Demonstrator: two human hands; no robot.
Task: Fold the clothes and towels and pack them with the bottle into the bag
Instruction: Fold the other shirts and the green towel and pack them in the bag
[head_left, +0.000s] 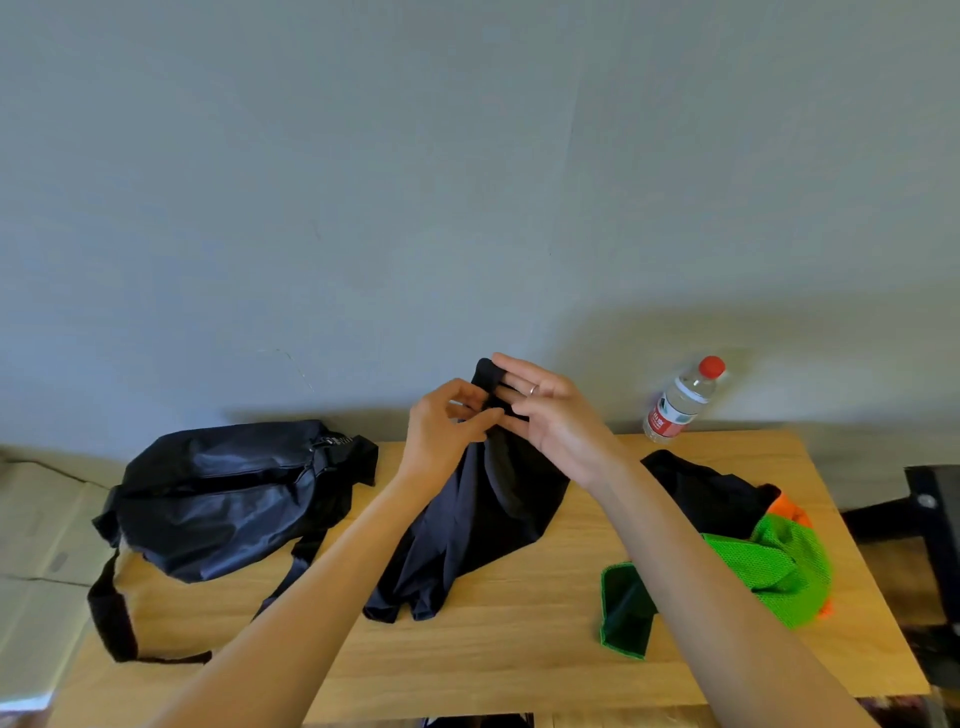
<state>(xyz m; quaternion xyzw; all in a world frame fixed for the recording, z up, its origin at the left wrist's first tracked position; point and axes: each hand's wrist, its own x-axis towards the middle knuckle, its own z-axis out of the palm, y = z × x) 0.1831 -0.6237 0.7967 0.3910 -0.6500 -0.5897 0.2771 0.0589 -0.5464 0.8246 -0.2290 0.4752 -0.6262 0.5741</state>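
Observation:
A black garment hangs from both hands above the middle of the wooden table, its lower part lying on the wood. My left hand pinches its top edge. My right hand holds the same edge, fingers mostly straight with the cloth looped over a fingertip. The black bag lies at the left, strap trailing toward the front. A clear water bottle with a red cap stands at the back right. A green mesh cloth and a dark green-edged towel lie at the right.
Another black cloth with an orange piece lies behind the green mesh. A grey wall rises right behind the table. Flat cardboard is left of the table, and a dark metal frame stands off its right edge.

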